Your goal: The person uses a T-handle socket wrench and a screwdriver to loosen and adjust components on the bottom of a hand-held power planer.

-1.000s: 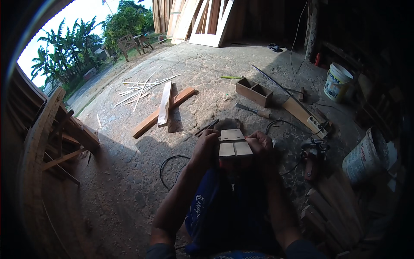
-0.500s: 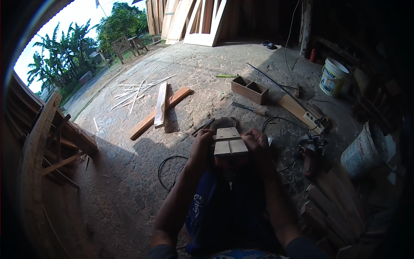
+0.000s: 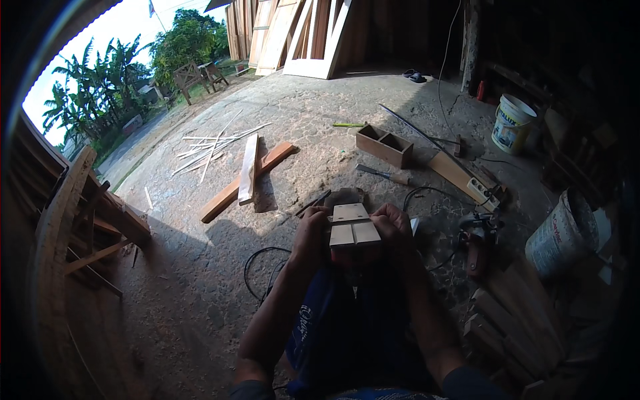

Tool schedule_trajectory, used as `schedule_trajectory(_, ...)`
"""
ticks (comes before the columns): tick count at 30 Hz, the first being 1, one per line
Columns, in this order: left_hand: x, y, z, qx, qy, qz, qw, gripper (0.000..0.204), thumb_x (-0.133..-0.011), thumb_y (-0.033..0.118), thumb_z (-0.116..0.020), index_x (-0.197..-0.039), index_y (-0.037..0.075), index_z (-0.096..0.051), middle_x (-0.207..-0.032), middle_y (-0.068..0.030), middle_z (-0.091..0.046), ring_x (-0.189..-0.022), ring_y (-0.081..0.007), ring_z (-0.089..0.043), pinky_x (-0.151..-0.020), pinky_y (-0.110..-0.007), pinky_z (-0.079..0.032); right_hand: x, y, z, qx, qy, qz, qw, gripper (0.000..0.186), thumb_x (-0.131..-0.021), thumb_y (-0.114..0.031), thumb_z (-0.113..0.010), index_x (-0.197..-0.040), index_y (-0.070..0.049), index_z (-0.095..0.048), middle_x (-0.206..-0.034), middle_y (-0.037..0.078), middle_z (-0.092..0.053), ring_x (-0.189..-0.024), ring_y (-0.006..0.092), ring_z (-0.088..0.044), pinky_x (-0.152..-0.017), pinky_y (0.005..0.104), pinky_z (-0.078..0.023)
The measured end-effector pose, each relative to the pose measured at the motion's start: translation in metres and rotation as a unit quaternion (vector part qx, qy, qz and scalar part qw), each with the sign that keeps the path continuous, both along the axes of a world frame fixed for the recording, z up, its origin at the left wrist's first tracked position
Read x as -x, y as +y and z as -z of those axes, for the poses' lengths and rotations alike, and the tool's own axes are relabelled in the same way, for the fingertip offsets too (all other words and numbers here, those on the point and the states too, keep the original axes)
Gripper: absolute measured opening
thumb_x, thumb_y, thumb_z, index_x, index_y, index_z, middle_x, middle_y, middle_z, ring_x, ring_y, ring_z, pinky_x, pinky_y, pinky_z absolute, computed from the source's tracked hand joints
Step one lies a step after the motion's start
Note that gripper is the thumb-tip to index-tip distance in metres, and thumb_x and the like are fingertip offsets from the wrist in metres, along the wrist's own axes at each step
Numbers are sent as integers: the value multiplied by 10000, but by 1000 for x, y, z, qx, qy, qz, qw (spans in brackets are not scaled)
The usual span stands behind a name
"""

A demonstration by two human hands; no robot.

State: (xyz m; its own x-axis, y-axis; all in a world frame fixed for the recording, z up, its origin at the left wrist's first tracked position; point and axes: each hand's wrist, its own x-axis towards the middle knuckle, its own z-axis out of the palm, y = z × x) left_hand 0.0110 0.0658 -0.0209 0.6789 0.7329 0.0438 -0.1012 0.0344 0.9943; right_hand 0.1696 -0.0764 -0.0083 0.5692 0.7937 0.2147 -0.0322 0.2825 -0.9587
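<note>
An electric planer (image 3: 353, 233) is held sole up above my lap. Its pale, flat sole shows a slot across it and a groove along the part nearer me, over a reddish body. My left hand (image 3: 311, 230) is closed on its left side, and my right hand (image 3: 393, 225) grips the right side with fingers curled in. Whatever the fingertips touch at the slot's ends is too dark to make out. Beyond it on the floor lie a chisel (image 3: 385, 175) and a dark narrow tool (image 3: 313, 203). A black cord (image 3: 249, 264) loops beside my left forearm.
A two-compartment wooden box (image 3: 383, 147) sits ahead, with a power strip (image 3: 481, 191) on a board to its right. Farther right are a reddish power tool (image 3: 477, 247) and two buckets (image 3: 512, 125). Crossed planks (image 3: 248, 175) and thin strips lie left; a wooden frame (image 3: 80, 220) stands at far left.
The view has shifted slightly. Both hands keep their hold on the planer, with little change in its pose.
</note>
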Motion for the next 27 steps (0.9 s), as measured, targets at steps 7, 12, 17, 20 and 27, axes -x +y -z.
schedule_trajectory(7,0,-4,-3,5,-18,-19,1000,425,-861,157,-535,-1252,-9,-553,-1006,-104,-562,-871,-180,-581,-736,-323,-529,-1,1,1,4,-9,0,1000,106,-899,-103,-577,-816,-41,-595,-743,-18,-586,-693,38,-513,-610,235,-447)
schedule_trajectory(12,1,-4,-4,12,1,-6,1000,424,-861,157,-535,-1250,-11,-545,-1007,-111,-559,-896,-192,-585,-754,-328,-534,1,0,-2,16,6,-6,1000,101,-895,-99,-567,-814,-44,-594,-751,-16,-588,-698,43,-518,-616,240,-451)
schedule_trajectory(17,-1,-7,-6,13,-19,-18,1000,428,-862,165,-532,-1253,-8,-530,-1035,-124,-562,-928,-203,-600,-788,-340,-548,1,-1,-4,22,-3,-4,1000,114,-900,-104,-549,-814,-45,-593,-744,-13,-586,-685,45,-515,-610,235,-447)
schedule_trajectory(20,-1,-11,-10,45,-41,-25,998,370,-848,165,-570,-1179,1,-553,-1001,-127,-582,-908,-217,-615,-785,-352,-546,2,-4,-8,26,-2,-2,1000,115,-900,-106,-548,-814,-44,-592,-742,-13,-585,-679,45,-513,-607,234,-445)
schedule_trajectory(27,-6,8,14,-3,-64,-22,998,205,-819,178,-698,-948,30,-639,-834,-115,-620,-777,-247,-637,-686,-365,-527,3,-3,-8,21,-1,-1,1000,104,-897,-99,-561,-816,-42,-593,-731,-20,-574,-679,40,-505,-602,231,-437)
